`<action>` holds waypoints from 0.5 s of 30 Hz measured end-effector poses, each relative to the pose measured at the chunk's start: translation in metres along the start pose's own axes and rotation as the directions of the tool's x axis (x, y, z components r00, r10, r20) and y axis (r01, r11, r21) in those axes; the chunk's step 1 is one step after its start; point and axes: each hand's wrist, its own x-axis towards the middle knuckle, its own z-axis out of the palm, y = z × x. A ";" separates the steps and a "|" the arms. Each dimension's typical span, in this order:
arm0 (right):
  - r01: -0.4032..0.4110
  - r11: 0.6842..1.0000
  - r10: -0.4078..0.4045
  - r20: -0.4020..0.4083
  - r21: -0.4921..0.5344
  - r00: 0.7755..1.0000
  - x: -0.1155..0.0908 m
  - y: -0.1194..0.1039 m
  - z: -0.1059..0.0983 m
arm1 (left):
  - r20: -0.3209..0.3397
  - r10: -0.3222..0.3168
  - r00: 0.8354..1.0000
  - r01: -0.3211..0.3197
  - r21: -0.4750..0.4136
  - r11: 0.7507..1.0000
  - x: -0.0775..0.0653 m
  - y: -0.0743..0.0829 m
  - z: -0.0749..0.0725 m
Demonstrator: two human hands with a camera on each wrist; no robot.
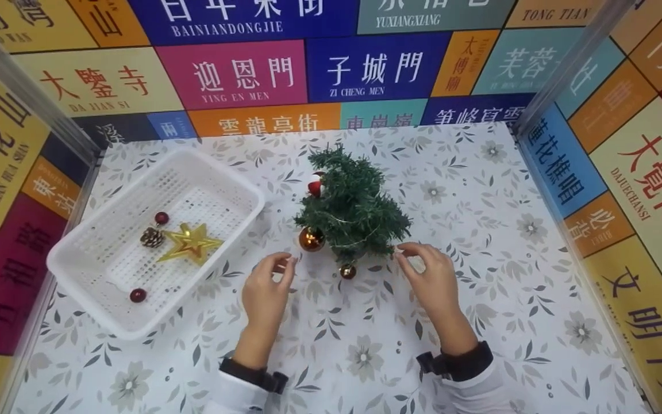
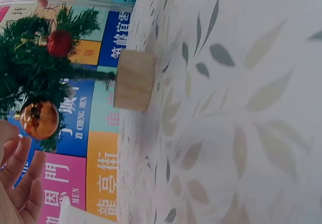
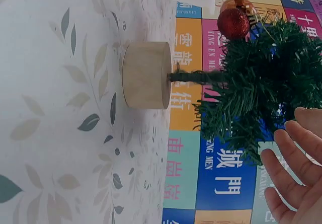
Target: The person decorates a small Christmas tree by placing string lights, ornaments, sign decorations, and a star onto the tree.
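A small green artificial Christmas tree (image 1: 354,201) stands on a round wooden base (image 3: 146,75). An orange-gold ball (image 1: 311,239) hangs at its left, and a smaller gold ball (image 1: 347,271) low at the front. A glittery red ball (image 2: 59,44) shows among the branches. My left hand (image 1: 268,287) hovers left of the tree near the orange-gold ball, fingers loosely bent, nothing visible in them. My right hand (image 1: 433,282) is at the right lower branches, thumb and forefinger tips right at a branch end, the other fingers loosely extended.
On the left sits a white perforated basket (image 1: 210,167) with a gold star (image 1: 193,244), a pinecone (image 1: 151,237) and small red balls (image 1: 138,295) inside. A leaf-patterned cloth (image 1: 360,362) covers the table. Panels with coloured lettering (image 1: 233,75) enclose the back and sides.
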 end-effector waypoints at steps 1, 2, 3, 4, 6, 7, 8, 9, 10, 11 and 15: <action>-0.011 1.000 0.011 -0.003 0.002 1.000 0.000 0.002 -0.001 | -0.004 -0.013 1.000 0.013 0.017 1.000 0.004 -0.004 -0.005; -0.023 1.000 0.023 -0.003 0.003 1.000 0.000 0.004 -0.003 | -0.012 -0.026 1.000 0.026 0.028 0.999 0.008 -0.007 -0.011; -0.039 0.999 0.039 -0.002 0.002 0.999 0.001 0.006 -0.004 | -0.018 -0.039 0.999 0.040 0.046 0.998 0.012 -0.011 -0.017; -0.053 0.999 0.053 0.000 -0.003 0.999 0.000 0.008 -0.005 | -0.026 -0.057 0.998 0.059 0.061 0.996 0.017 -0.015 -0.023; -0.076 0.997 0.076 0.002 -0.014 0.997 0.000 0.012 -0.007 | -0.033 -0.098 0.995 0.101 0.096 0.990 0.026 -0.021 -0.036; -0.087 0.996 0.087 -0.001 -0.021 0.996 -0.001 0.015 -0.008 | -0.031 -0.120 0.992 0.123 0.112 0.986 0.031 -0.025 -0.043; -0.094 0.995 0.094 -0.004 -0.032 0.996 -0.001 0.017 -0.010 | -0.024 -0.144 0.989 0.146 0.126 0.981 0.036 -0.028 -0.049; -0.101 0.994 0.101 -0.005 -0.041 0.995 -0.001 0.019 -0.011 | -0.008 -0.168 0.986 0.167 0.144 0.975 0.041 -0.032 -0.055; -0.107 0.993 0.107 -0.005 -0.047 0.994 -0.001 0.022 -0.012 | 0.014 -0.197 0.980 0.192 0.158 0.969 0.046 -0.036 -0.062; -0.115 0.992 0.115 -0.002 -0.052 0.993 -0.001 0.024 -0.013 | 0.044 -0.228 0.973 0.217 0.178 0.960 0.052 -0.040 -0.070; -0.152 0.987 0.154 0.035 -0.061 0.987 0.000 0.030 -0.017 | 0.202 -0.361 0.911 0.289 0.312 0.905 0.072 -0.066 -0.103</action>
